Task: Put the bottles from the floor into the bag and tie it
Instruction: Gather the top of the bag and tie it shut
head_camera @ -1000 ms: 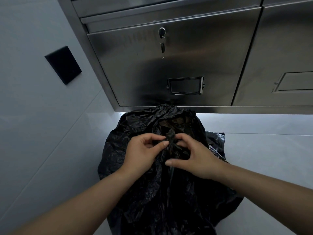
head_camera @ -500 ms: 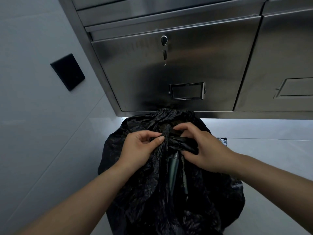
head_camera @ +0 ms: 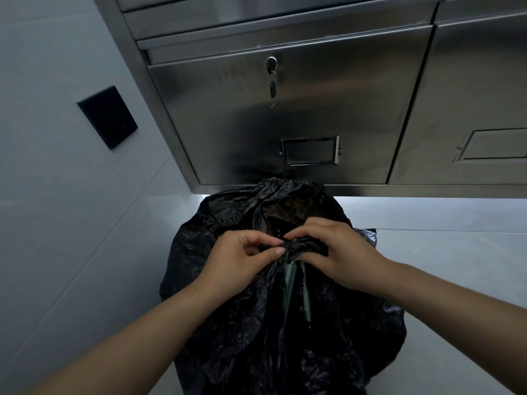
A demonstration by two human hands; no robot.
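Note:
A bulging black plastic bag (head_camera: pixel 228 323) stands on the pale floor below me. My left hand (head_camera: pixel 236 263) pinches a gathered strip of the bag's top between thumb and fingers. My right hand (head_camera: pixel 339 255) grips the bunched plastic of the knot (head_camera: pixel 299 246) from the other side. The two hands meet over the bag's mouth. Just under the knot a narrow gap shows a greyish bottle (head_camera: pixel 289 283) inside. Whatever else the bag holds is hidden, and I see no bottles on the floor.
A stainless steel cabinet (head_camera: pixel 285 109) rises right behind the bag, with a key (head_camera: pixel 272 86) hanging in its lock and a label holder (head_camera: pixel 309 151). A black wall plate (head_camera: pixel 107 116) sits on the grey wall at left. Pale floor (head_camera: pixel 442 243) extends to the right.
The plastic ends have been drawn into a tighter bunch. My right hand shifted over the knot, and a gap under it has opened, showing a bottle. The view tilted down slightly.

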